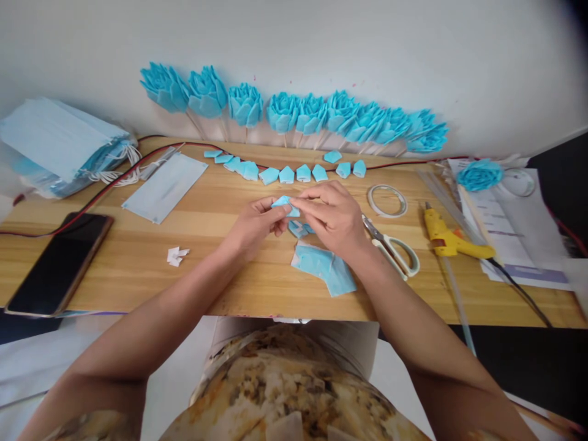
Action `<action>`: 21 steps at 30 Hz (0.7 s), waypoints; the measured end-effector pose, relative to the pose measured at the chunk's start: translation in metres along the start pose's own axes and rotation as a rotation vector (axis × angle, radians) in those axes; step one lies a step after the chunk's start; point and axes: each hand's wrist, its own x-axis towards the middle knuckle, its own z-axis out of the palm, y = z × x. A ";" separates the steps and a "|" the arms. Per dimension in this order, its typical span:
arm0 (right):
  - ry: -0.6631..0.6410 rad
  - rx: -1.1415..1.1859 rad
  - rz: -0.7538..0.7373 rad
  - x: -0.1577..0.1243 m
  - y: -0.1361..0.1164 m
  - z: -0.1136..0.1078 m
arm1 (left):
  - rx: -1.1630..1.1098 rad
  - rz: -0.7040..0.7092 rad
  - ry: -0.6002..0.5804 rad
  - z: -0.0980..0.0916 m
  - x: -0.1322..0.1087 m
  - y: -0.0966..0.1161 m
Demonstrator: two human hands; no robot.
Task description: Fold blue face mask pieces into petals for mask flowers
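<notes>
Between both hands, above the middle of the wooden table, is a small blue fabric petal (281,201). My left hand (257,225) pinches it from the left with thumb and fingers. On its right side, my right hand (334,215) has its fingertips closed on the petal's edge. Below the hands lie a small blue piece (298,229) and several larger blue fabric pieces (321,266), partly under my right wrist. A row of folded blue petals (286,175) lies just beyond my fingers.
Blue flowers on sticks (245,105) lean against the wall. To the right are scissors (395,248), a tape roll (387,201) and a yellow glue gun (448,236). A phone (59,263), a flat mask (165,187) and a mask stack (59,144) lie left. A cord (110,179) crosses the table.
</notes>
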 end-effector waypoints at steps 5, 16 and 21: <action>0.000 -0.035 0.000 0.000 0.000 0.000 | -0.018 0.007 -0.003 0.001 -0.001 0.001; -0.029 0.085 0.129 0.001 -0.003 -0.002 | 0.032 0.024 0.030 0.002 -0.001 0.003; -0.024 0.342 0.512 0.005 -0.009 -0.007 | 0.029 0.025 0.079 0.003 -0.002 0.006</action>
